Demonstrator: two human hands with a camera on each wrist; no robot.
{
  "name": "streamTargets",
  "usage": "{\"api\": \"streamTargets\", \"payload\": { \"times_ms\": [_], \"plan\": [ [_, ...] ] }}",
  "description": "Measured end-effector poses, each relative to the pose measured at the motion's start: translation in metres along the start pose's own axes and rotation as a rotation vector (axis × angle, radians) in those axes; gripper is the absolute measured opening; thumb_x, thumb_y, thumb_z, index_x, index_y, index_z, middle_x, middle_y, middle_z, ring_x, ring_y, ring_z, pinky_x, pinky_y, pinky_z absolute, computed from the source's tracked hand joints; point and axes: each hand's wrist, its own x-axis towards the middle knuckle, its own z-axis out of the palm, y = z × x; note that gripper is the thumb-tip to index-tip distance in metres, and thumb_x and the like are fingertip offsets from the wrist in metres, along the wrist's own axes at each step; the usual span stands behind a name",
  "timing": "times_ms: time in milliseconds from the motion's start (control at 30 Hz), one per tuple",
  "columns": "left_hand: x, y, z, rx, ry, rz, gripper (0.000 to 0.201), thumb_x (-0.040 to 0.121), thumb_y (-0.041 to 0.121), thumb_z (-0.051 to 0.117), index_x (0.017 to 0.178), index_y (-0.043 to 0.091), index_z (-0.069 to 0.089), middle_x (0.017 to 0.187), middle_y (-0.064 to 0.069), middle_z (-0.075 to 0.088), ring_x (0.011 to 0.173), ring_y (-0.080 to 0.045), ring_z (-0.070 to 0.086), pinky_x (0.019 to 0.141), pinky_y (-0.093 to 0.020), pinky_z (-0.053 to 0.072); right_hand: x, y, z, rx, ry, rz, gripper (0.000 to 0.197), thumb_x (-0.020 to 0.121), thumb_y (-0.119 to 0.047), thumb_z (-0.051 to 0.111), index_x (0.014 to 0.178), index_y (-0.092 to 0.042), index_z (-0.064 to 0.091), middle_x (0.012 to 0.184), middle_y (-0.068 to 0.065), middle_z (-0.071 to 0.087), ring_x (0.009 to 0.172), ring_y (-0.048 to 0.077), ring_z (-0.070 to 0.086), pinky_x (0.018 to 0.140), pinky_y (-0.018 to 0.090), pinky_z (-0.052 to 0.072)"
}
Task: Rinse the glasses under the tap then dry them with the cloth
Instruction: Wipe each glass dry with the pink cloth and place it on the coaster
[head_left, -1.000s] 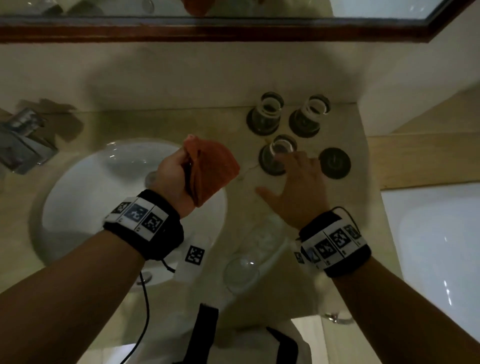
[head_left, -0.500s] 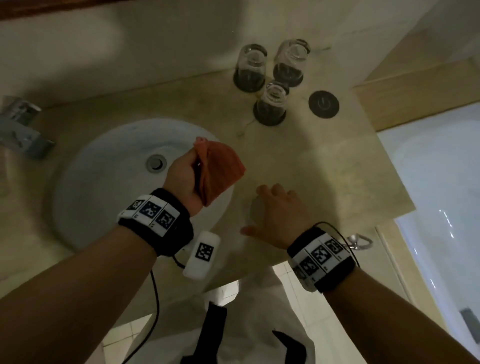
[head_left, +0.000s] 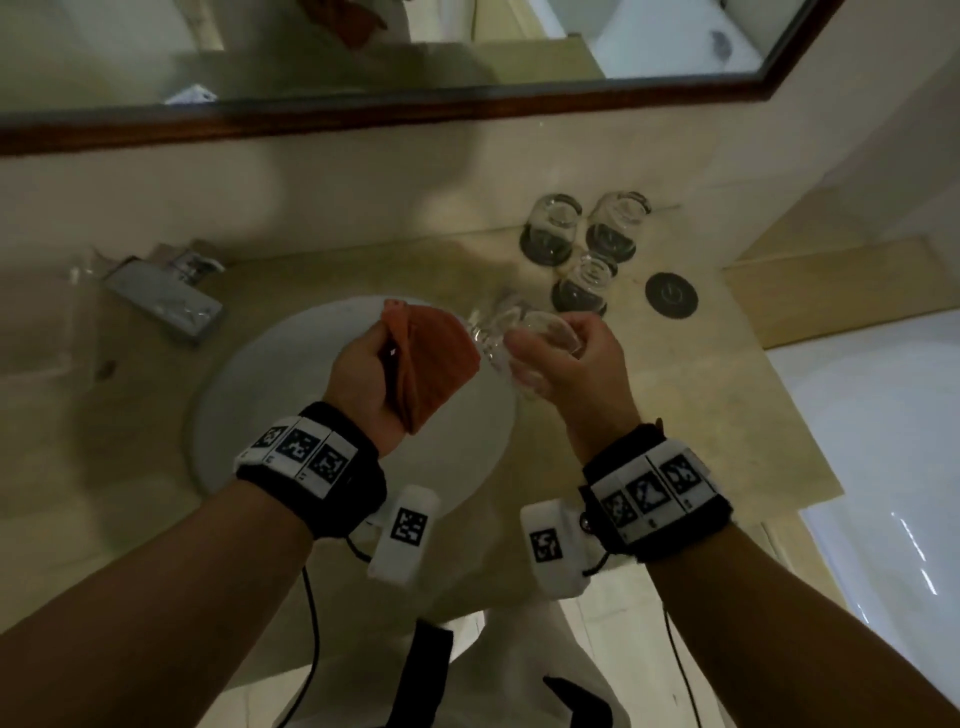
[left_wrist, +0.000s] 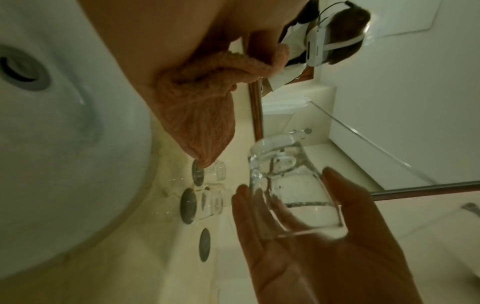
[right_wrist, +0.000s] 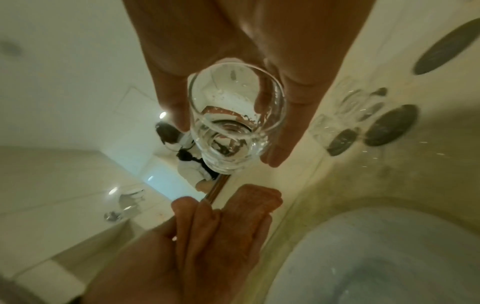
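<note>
Right hand (head_left: 571, 364): fingers curled round a clear drinking glass (head_left: 511, 338), held tilted above the edge of the round white basin (head_left: 249, 395).
Left hand (head_left: 363, 384): clamped on a folded orange terry cloth (head_left: 431, 358), just beside the glass.
Right wrist view: looks into the glass mouth (right_wrist: 235, 115); droplets cling inside.
Left wrist view: shows the basin's grey drain (left_wrist: 23, 67).
Head view only: three upturned clear glasses (head_left: 582, 249) on dark round coasters, one bare coaster (head_left: 671, 294), chrome tap (head_left: 166, 299), on the beige stone counter (head_left: 675, 415).

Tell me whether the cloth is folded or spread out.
Folded. The cloth sits bunched in layers in the left hand, its stacked edges visible in the right wrist view.
</note>
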Motion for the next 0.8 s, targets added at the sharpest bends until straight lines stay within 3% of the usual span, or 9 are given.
{"api": "streamTargets", "payload": {
  "times_ms": [67,167,233,300,367,500,567,667,800],
  "plan": [
    [-0.008,0.015,0.007,0.006,-0.062,0.037,0.051,0.105,0.042,0.038,0.13,0.002,0.057,0.142,-0.022,0.054,0.13,-0.038,0.054,0.11,-0.052,0.043,0.001,-0.019,0.017,-0.14,-0.094,-0.126,0.054,0.059,-0.05,0.085,0.097,-0.02,0.06,0.097,0.004,0.071,0.084,0.022,0.071,0.077,0.05,0.061],
    [-0.019,0.035,0.014,0.111,-0.07,0.129,0.041,0.106,0.037,0.037,0.116,0.009,0.066,0.121,-0.017,0.064,0.105,-0.03,0.065,0.083,-0.037,0.059,-0.002,-0.044,0.046,-0.423,-0.297,-0.397,0.047,0.068,-0.043,0.085,0.103,-0.027,0.059,0.097,-0.005,0.068,0.083,0.012,0.066,0.073,0.034,0.059],
    [-0.026,0.048,0.01,0.129,-0.019,0.19,0.048,0.104,0.043,0.037,0.12,0.009,0.068,0.121,-0.016,0.066,0.104,-0.028,0.065,0.084,-0.036,0.056,-0.001,-0.054,0.066,-0.519,-0.337,-0.576,0.051,0.068,-0.047,0.08,0.108,-0.024,0.058,0.099,-0.006,0.065,0.079,0.008,0.06,0.068,0.024,0.051],
    [-0.032,0.063,0.002,0.121,0.011,0.231,0.056,0.103,0.048,0.037,0.129,0.006,0.063,0.129,-0.016,0.064,0.113,-0.032,0.062,0.091,-0.04,0.053,0.005,-0.06,0.083,-0.585,-0.266,-0.683,0.052,0.069,-0.046,0.08,0.108,-0.021,0.056,0.098,-0.003,0.061,0.077,0.011,0.055,0.065,0.026,0.048],
    [-0.037,0.075,-0.005,0.095,0.03,0.263,0.057,0.103,0.048,0.037,0.132,0.005,0.061,0.134,-0.017,0.063,0.119,-0.032,0.061,0.101,-0.043,0.05,0.009,-0.065,0.094,-0.634,-0.213,-0.697,0.051,0.07,-0.043,0.082,0.106,-0.02,0.053,0.094,-0.003,0.059,0.075,0.013,0.056,0.064,0.031,0.05],
    [-0.04,0.086,-0.016,0.091,0.058,0.297,0.06,0.103,0.053,0.035,0.125,0.006,0.065,0.131,-0.02,0.064,0.118,-0.032,0.064,0.099,-0.042,0.051,-0.003,-0.076,0.113,-0.633,-0.409,-0.798,0.049,0.067,-0.044,0.081,0.104,-0.032,0.051,0.095,-0.008,0.059,0.076,0.001,0.053,0.064,0.009,0.039],
    [-0.039,0.09,-0.02,0.07,0.061,0.292,0.064,0.102,0.056,0.034,0.132,0.006,0.061,0.137,-0.019,0.061,0.125,-0.034,0.058,0.104,-0.045,0.047,0.0,-0.08,0.122,-0.62,-0.398,-0.839,0.052,0.068,-0.042,0.082,0.107,-0.034,0.05,0.1,-0.006,0.058,0.077,0.001,0.051,0.064,0.007,0.038],
    [-0.039,0.097,-0.019,0.051,0.056,0.282,0.068,0.101,0.058,0.032,0.137,0.007,0.057,0.139,-0.017,0.06,0.132,-0.036,0.053,0.115,-0.05,0.037,0.017,-0.087,0.123,-0.619,-0.273,-0.799,0.054,0.069,-0.039,0.083,0.109,-0.02,0.052,0.101,-0.002,0.057,0.074,0.002,0.051,0.062,0.009,0.038],
    [-0.036,0.099,-0.014,0.049,0.058,0.31,0.069,0.102,0.057,0.028,0.137,0.004,0.056,0.138,-0.021,0.06,0.13,-0.036,0.055,0.112,-0.05,0.041,0.014,-0.09,0.114,-0.693,-0.371,-0.74,0.054,0.069,-0.041,0.084,0.109,-0.026,0.051,0.095,-0.009,0.054,0.072,-0.001,0.051,0.057,0.009,0.038]
  ]
}}
